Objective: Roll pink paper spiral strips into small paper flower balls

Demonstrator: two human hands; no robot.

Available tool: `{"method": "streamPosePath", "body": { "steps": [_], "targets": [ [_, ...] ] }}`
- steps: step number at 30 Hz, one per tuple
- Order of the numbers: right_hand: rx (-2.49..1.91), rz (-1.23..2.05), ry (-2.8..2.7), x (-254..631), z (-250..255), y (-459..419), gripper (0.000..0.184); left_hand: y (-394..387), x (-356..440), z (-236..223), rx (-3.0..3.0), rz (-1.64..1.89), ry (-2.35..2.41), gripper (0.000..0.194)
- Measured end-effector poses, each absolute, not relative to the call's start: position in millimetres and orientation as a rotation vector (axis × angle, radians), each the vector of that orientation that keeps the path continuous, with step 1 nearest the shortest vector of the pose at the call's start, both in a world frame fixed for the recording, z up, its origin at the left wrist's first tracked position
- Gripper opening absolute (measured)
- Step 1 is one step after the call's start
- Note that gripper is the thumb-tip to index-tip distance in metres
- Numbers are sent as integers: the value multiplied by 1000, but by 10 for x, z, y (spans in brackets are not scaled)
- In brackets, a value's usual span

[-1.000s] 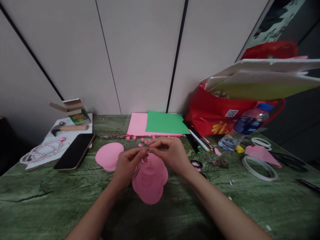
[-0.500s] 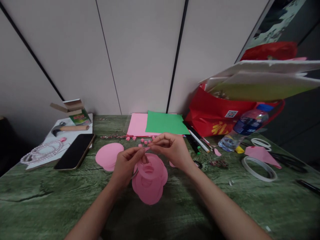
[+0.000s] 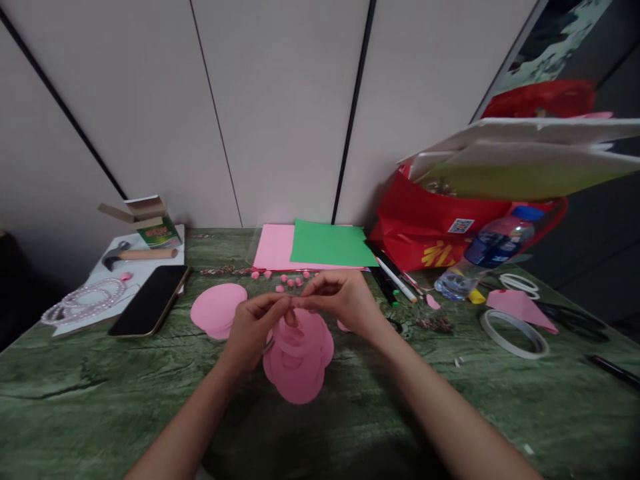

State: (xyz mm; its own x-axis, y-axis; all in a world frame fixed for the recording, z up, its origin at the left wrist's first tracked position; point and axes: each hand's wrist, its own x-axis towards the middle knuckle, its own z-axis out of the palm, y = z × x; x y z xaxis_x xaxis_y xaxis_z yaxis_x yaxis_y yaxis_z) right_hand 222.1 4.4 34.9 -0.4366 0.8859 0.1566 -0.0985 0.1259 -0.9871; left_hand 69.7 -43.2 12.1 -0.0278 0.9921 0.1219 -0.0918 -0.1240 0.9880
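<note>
My left hand (image 3: 257,327) and my right hand (image 3: 345,303) meet at the middle of the table, fingertips almost touching. Between them they pinch a small pink paper strip (image 3: 299,302), mostly covered by the fingers. Directly below lies a pile of pink paper rounds and rings (image 3: 300,380), partly hidden by my left hand. A stack of pink paper circles (image 3: 219,310) rests to the left of that hand. Just beyond the fingertips are several small pink paper rolls (image 3: 284,279).
Pink and green paper sheets (image 3: 333,244) lie at the back. On the left are a phone (image 3: 150,300), a hammer (image 3: 145,255), bead strings (image 3: 83,303) and an open box (image 3: 159,233). Rightward stand a red bag (image 3: 405,223) and a bottle (image 3: 493,253), near a tape roll (image 3: 515,335).
My right fingertips have come lower and closer to the left ones, so less of the pink strip shows. The view has shifted very slightly.
</note>
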Motion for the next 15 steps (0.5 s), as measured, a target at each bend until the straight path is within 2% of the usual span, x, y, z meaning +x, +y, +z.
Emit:
{"method": "streamPosePath", "body": {
  "steps": [15],
  "targets": [
    [-823, 1534, -1627, 2331, 421, 92, 6, -403, 671, 52, 1251, 1348, 1087, 19]
  ]
}}
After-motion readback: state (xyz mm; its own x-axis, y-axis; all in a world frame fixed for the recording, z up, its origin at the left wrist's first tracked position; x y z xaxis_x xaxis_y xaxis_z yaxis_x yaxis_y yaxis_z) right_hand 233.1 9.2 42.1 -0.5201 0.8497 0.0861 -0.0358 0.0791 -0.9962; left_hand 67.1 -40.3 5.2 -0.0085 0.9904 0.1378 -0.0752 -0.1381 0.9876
